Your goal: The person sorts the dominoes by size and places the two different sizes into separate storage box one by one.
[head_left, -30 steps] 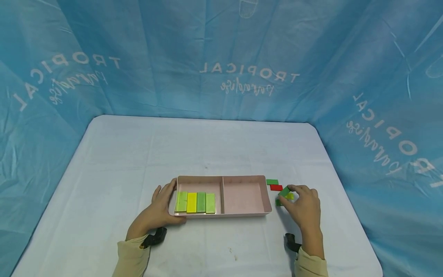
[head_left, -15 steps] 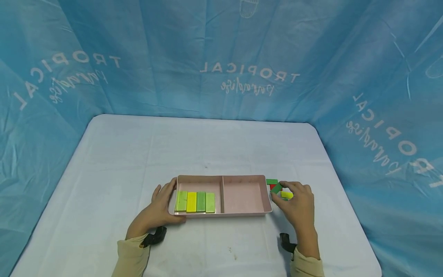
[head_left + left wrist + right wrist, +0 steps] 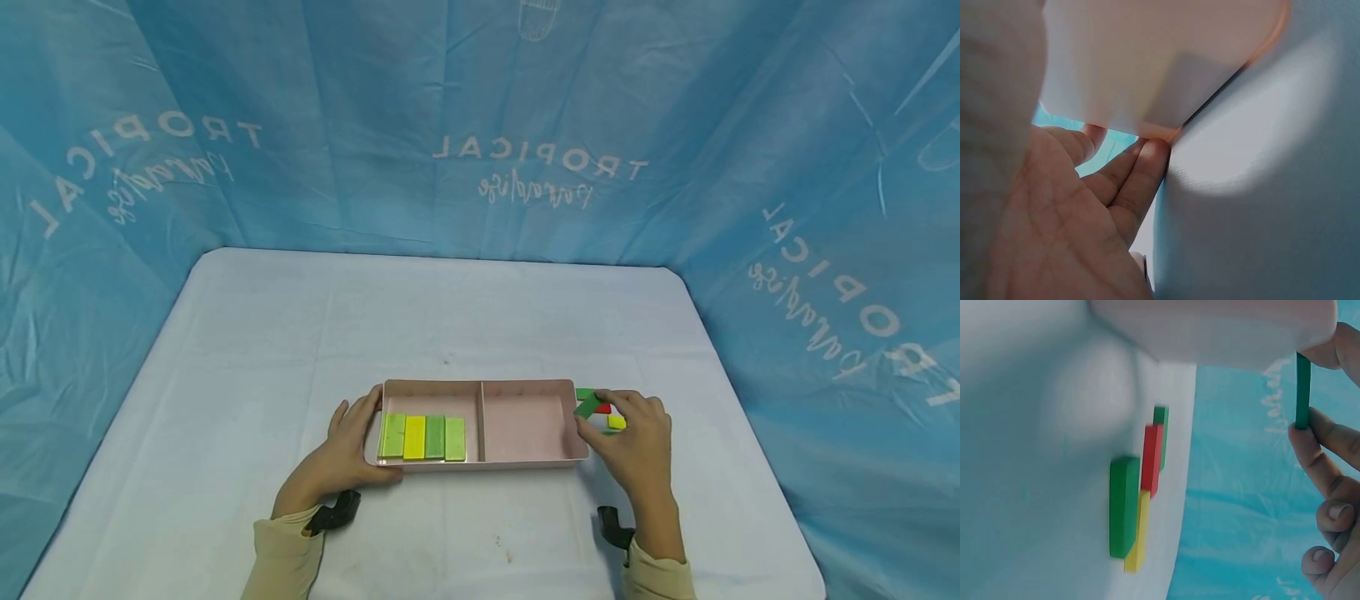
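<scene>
With twelve o'clock at the far edge of the table (image 3: 337, 317), the pink box (image 3: 528, 422) lies at the dial's centre, flat on the white cloth, a divider (image 3: 482, 422) splitting it into two compartments.

The left hand (image 3: 343, 454) is at nine o'clock, spread around that end of the box and gripping it, thumb along the near wall and fingers at the far corner. The right hand (image 3: 636, 437), at three o'clock, pinches a green block (image 3: 588, 406) between thumb and fingertips, tilted and raised above the table. From the head, the block overlaps the box's end wall; whether they touch, I cannot tell.

In the nine o'clock compartment, four blocks lie side by side along the near wall: from nine towards three, a lime block (image 3: 393, 437), a yellow block (image 3: 415, 437), a darker green block (image 3: 435, 437) and another lime block (image 3: 454, 439).

Outside, between two and three o'clock, a flat green piece (image 3: 584, 393) and a red block (image 3: 604, 408) rest on the cloth. A loose yellow block (image 3: 616, 422) lies at three, with a larger-looking green piece (image 3: 1124, 506) just beside it, mostly hidden from the head by the right hand.

A blue curtain (image 3: 390, 83) with mirrored white lettering rises at twelve.
</scene>
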A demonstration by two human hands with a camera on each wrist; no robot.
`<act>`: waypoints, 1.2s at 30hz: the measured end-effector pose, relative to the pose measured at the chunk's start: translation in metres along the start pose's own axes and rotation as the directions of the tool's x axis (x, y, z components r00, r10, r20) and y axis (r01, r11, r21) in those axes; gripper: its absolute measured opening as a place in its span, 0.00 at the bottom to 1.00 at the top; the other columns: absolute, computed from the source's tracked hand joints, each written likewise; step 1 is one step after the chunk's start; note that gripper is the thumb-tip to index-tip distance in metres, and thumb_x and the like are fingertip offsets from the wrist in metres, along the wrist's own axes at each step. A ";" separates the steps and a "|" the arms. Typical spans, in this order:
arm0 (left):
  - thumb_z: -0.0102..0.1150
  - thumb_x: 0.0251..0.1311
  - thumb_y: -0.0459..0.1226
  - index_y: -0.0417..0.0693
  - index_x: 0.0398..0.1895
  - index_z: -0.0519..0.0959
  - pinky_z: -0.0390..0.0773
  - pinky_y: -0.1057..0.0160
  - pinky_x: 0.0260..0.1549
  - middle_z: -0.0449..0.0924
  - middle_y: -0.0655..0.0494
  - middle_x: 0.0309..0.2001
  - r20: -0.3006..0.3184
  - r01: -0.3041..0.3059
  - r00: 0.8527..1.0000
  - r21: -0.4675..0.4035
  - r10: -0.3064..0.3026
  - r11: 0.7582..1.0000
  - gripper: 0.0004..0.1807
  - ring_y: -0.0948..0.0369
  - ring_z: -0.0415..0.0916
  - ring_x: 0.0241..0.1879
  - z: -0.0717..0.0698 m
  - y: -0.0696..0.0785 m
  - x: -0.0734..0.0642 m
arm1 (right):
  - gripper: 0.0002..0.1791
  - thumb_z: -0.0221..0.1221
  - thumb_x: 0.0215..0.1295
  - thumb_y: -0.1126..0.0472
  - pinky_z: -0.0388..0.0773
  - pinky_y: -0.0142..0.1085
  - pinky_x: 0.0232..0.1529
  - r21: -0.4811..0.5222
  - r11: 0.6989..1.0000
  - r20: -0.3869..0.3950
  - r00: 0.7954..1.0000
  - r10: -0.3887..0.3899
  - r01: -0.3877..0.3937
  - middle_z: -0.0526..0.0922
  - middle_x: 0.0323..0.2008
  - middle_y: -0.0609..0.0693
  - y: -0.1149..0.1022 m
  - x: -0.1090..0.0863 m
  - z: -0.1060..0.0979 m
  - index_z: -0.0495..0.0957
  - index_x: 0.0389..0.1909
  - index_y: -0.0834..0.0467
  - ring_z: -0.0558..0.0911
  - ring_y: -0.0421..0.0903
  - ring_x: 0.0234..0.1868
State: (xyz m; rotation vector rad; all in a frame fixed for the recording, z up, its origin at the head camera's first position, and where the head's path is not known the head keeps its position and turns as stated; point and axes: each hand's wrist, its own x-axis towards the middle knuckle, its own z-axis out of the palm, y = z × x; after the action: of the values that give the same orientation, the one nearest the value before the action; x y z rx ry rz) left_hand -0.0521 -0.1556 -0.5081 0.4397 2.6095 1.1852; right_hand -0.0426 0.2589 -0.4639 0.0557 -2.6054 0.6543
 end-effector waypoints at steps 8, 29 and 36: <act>0.83 0.37 0.51 0.36 0.79 0.44 0.33 0.35 0.73 0.56 0.38 0.76 -0.016 -0.011 1.000 -0.004 0.011 1.000 0.72 0.39 0.51 0.76 0.000 0.000 -0.001 | 0.23 0.79 0.42 0.54 0.48 0.53 0.40 0.068 0.987 0.015 0.989 -0.149 0.148 0.87 0.41 0.48 -0.012 0.000 0.014 0.88 0.42 0.53 0.70 0.46 0.37; 0.82 0.36 0.51 0.36 0.79 0.44 0.32 0.36 0.74 0.58 0.39 0.76 -0.012 -0.011 1.000 0.008 0.011 1.000 0.73 0.40 0.52 0.76 0.000 -0.002 -0.002 | 0.22 0.80 0.40 0.52 0.55 0.52 0.45 0.153 0.961 0.287 0.920 -0.266 0.230 0.85 0.41 0.39 -0.055 0.003 0.044 0.88 0.41 0.46 0.76 0.45 0.49; 0.82 0.36 0.51 0.36 0.80 0.44 0.32 0.37 0.74 0.57 0.39 0.77 -0.009 -0.012 1.000 0.002 0.012 1.000 0.73 0.41 0.51 0.76 -0.001 -0.001 -0.001 | 0.20 0.80 0.43 0.53 0.75 0.48 0.55 0.179 0.947 0.422 0.848 -0.319 0.267 0.86 0.41 0.40 -0.067 0.016 0.050 0.89 0.41 0.48 0.77 0.44 0.50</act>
State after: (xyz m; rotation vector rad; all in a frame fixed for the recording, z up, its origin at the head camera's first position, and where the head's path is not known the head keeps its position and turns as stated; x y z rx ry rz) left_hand -0.0521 -0.1573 -0.5085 0.4519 2.6195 1.1906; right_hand -0.0684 0.1778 -0.4672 0.7098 -2.8940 0.7453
